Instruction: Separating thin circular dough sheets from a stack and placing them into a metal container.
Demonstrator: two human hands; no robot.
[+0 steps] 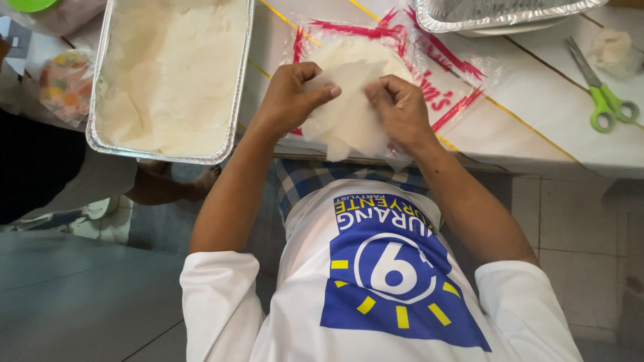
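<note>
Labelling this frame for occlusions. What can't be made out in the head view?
- Fingertips of the left hand and right hand: partly hidden by the thin white wrapper sheet they pinch.
- Clear red-printed plastic bag: its contents are covered by the sheet and hands.
- Upper foil tray: cut off by the top edge.
- Large foil tray of white sheets: top cropped, sheet count unreadable.
- Green-handled scissors: blade tips too small.

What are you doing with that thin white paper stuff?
A person at a white table is handling thin, pale wrapper sheets that lie on a clear plastic bag with red print. The left hand pinches one sheet's upper edge, and the right hand grips the stack beside it. On the left, a foil tray holds more pale sheets. Green-handled scissors lie off to the right, and a second foil tray sits at the top.
</note>
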